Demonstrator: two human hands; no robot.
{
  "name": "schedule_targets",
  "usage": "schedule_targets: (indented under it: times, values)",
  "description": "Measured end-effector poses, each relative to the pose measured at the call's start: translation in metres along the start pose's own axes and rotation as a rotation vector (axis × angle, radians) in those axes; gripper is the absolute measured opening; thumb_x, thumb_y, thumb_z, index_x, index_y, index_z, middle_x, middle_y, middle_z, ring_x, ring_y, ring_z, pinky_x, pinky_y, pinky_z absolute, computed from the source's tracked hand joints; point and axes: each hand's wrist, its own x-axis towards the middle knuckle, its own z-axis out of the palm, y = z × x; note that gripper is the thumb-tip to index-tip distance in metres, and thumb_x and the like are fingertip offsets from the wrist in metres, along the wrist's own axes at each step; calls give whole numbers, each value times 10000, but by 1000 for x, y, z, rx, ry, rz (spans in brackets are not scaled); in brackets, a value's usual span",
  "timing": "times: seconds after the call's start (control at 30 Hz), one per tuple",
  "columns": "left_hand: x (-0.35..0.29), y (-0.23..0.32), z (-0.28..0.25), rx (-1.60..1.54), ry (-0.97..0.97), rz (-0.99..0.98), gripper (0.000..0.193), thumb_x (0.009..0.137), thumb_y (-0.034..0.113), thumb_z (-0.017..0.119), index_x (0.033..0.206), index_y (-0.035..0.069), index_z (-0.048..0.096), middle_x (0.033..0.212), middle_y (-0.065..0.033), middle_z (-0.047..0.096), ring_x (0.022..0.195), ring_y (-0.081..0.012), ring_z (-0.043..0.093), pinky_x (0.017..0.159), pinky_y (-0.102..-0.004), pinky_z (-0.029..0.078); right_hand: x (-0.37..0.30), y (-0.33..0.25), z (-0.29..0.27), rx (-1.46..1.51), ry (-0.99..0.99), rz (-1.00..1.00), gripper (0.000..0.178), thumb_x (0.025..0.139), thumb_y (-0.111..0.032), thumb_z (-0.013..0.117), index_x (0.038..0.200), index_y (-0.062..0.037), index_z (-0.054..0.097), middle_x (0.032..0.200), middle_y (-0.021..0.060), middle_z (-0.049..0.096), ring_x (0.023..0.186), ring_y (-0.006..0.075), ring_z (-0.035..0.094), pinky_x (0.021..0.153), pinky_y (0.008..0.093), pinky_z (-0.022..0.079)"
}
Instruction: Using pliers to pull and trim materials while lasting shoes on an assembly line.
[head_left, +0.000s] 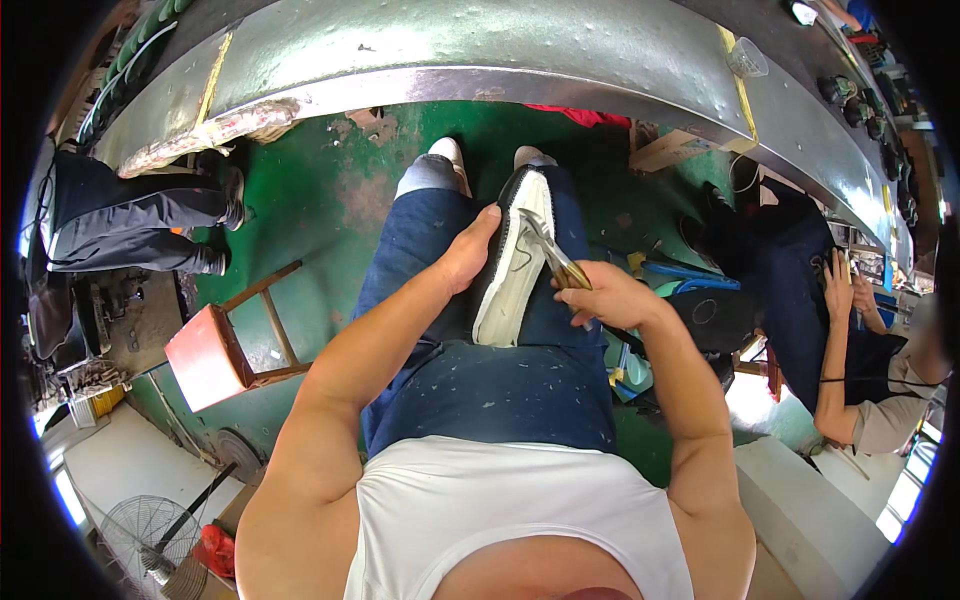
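A shoe lies across my thighs with its pale underside turned up and a black edge along its left side. One of its ends points away from me, between my knees. My left hand grips its left side, thumb at the black edge and the other fingers mostly hidden. In my right hand is a pair of pliers, fingers wrapped round the brownish handles. The metal jaws reach over the pale underside near its middle; whether they pinch any material cannot be made out.
A long metal-topped bench curves across the far side. To my left stand a reddish stool and a fan. One person's legs show at left; another person works at right. Blue items lie by my right knee.
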Motion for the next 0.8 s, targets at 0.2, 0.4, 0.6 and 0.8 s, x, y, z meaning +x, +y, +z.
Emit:
schedule_targets:
  times: [0.2, 0.4, 0.6, 0.8]
  values:
    - [-4, -6, -6, 77, 58, 112, 549, 1093, 432, 357, 1492, 58, 407, 1386, -86, 555, 1259, -177, 532, 1112, -342, 389, 18, -4, 12, -303, 60, 50, 198, 963, -210, 610, 957, -13, 586, 755, 42, 628, 650, 142, 606, 588, 315, 506]
    - [-5, 6, -4, 77, 46, 60, 741, 974, 452, 642, 1521, 51, 343, 1338, -118, 583, 1206, -200, 573, 1039, -370, 468, 31, 39, 69, 115, 297, -72, 188, 982, -214, 597, 997, -28, 628, 727, 29, 635, 653, 126, 595, 583, 324, 483]
    - [1, 17, 13, 43, 133, -32, 554, 927, 265, 702, 1379, 9, 509, 1223, -110, 656, 1113, -209, 641, 981, -373, 509, 16, 40, 11, 745, -205, 63, 368, 1001, -244, 623, 1208, 55, 567, 1003, 111, 662, 791, 174, 684, 462, 219, 489]
    - [4, 28, 31, 158, 196, -58, 568, 905, 252, 718, 1354, -22, 504, 1167, -146, 670, 1041, -225, 671, 910, -365, 538, -6, -13, -16, 22, 192, -49, 425, 1047, -384, 481, 1068, 23, 601, 869, 100, 686, 717, 175, 672, 519, 315, 522]
